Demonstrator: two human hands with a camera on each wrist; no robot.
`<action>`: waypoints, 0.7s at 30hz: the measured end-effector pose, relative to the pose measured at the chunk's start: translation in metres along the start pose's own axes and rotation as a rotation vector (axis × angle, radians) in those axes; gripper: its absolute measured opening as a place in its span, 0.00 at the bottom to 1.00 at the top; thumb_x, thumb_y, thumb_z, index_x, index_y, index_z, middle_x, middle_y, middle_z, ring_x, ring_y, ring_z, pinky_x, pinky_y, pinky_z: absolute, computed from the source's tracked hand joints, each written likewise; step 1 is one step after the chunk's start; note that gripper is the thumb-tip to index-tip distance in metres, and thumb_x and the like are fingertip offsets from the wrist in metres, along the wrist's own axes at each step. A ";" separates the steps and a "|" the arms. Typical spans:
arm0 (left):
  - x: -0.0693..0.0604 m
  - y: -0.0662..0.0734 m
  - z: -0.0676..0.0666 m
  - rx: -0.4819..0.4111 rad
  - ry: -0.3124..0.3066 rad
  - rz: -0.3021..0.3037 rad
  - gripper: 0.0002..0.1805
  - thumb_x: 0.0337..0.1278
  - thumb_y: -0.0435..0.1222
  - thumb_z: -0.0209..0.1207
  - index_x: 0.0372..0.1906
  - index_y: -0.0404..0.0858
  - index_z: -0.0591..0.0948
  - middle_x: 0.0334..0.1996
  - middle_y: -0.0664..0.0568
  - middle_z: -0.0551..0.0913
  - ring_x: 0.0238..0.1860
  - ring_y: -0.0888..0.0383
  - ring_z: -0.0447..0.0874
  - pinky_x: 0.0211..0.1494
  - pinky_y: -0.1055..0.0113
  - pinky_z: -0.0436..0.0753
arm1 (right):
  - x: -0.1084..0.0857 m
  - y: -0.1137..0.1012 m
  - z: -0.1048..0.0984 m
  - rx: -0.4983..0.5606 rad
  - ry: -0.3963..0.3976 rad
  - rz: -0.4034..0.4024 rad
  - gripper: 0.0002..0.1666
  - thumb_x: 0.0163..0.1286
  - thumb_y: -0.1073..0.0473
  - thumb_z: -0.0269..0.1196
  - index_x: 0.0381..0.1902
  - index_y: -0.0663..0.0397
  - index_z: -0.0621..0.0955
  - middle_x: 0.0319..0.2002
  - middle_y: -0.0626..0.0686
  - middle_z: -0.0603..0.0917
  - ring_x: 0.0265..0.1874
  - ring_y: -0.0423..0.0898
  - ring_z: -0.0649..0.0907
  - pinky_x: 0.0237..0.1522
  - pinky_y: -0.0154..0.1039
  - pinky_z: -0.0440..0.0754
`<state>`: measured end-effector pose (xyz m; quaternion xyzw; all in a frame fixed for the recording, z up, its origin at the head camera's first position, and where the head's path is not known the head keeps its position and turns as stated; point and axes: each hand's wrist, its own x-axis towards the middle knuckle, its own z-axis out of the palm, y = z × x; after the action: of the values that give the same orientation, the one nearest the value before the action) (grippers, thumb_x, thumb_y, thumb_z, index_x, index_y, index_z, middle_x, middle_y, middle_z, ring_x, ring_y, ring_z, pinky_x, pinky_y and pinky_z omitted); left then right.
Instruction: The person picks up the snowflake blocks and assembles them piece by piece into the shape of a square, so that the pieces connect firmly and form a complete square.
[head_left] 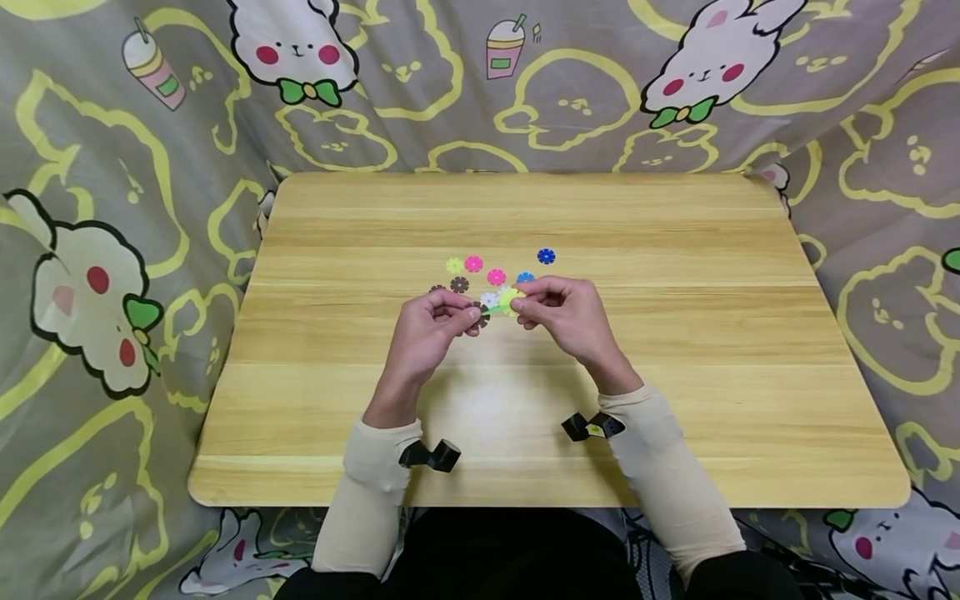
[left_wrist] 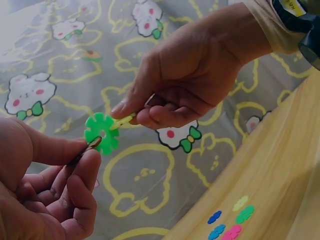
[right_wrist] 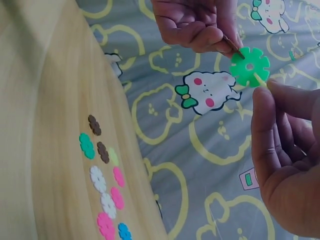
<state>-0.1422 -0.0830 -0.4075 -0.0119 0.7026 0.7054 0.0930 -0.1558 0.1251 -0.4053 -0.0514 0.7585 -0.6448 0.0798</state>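
My left hand [head_left: 431, 332] pinches a brown interlocking disc [head_left: 482, 317] between thumb and fingers. Opposite it, my right hand [head_left: 568, 321] pinches a yellow interlocking disc [head_left: 510, 300]. Between the two, a green interlocking disc [left_wrist: 101, 133] with notches round its rim joins them; the brown disc meets one side of it and the yellow disc [right_wrist: 260, 80] the other. All three are held above the table. Fingers cover much of the brown and yellow discs, so how deep they sit in the notches cannot be told.
Loose discs lie on the wooden table [head_left: 675, 333] beyond my hands: pink [head_left: 473, 264], yellow-green [head_left: 454, 265], brown [head_left: 459, 285], white [right_wrist: 97, 179], green [right_wrist: 86, 145] and blue [head_left: 546, 256]. A patterned curtain [head_left: 420, 83] hangs round the table's back and sides.
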 end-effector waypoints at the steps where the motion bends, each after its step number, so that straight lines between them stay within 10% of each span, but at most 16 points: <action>1: 0.000 0.000 0.000 0.006 0.004 -0.001 0.08 0.58 0.28 0.62 0.40 0.25 0.79 0.31 0.47 0.83 0.27 0.61 0.85 0.38 0.68 0.87 | 0.000 0.000 0.000 0.001 -0.004 0.003 0.14 0.62 0.61 0.69 0.44 0.64 0.84 0.34 0.65 0.86 0.26 0.47 0.87 0.33 0.39 0.88; 21: 0.003 -0.003 -0.007 0.208 -0.242 -0.015 0.17 0.64 0.41 0.60 0.53 0.36 0.79 0.47 0.45 0.84 0.46 0.55 0.85 0.47 0.65 0.83 | 0.007 -0.001 -0.002 -0.142 -0.138 0.018 0.14 0.68 0.53 0.64 0.47 0.52 0.85 0.35 0.56 0.84 0.28 0.47 0.84 0.35 0.39 0.85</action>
<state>-0.1450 -0.0892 -0.4110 0.0776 0.7554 0.6244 0.1831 -0.1630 0.1252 -0.4043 -0.0943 0.7954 -0.5836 0.1338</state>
